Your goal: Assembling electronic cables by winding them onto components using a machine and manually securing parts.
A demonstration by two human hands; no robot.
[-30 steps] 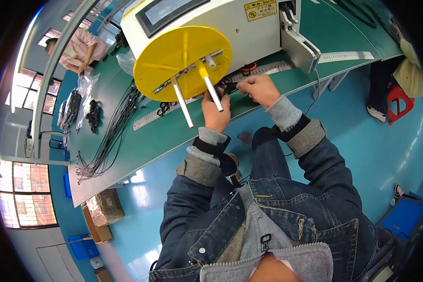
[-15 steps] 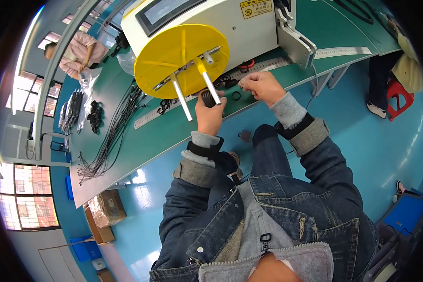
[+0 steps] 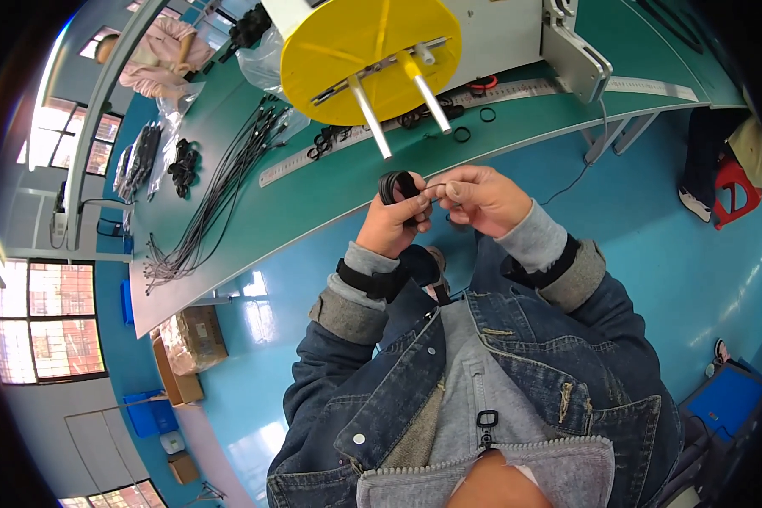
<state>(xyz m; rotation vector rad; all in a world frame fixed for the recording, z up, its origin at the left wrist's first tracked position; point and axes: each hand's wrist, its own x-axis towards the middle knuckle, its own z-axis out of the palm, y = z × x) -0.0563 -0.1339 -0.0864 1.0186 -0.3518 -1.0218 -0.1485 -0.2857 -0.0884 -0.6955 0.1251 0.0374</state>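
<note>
My left hand (image 3: 389,224) is closed around a wound black cable coil (image 3: 394,187), just off the front edge of the green table (image 3: 330,199). Close beside it, my right hand (image 3: 488,201) pinches a thin dark strand (image 3: 435,185) that runs to the coil. Whether the strand is the cable's end or a separate tie, I cannot tell. Beyond my hands stands a winding machine with a yellow disc (image 3: 339,63); two metal rods (image 3: 369,117) stick out from the disc, with nothing wound on them.
Long black cables (image 3: 220,190) lie across the table's left part. A metal ruler (image 3: 284,169) runs along the table, with black rings (image 3: 461,134) near it. A person in pink (image 3: 157,55) works at the far left. A red stool (image 3: 737,195) stands at the right.
My left hand has drawn the coil away from the disc's rods, toward me. My right hand has come in beside it, the thin strand now stretched between my hands. My view has shifted.
</note>
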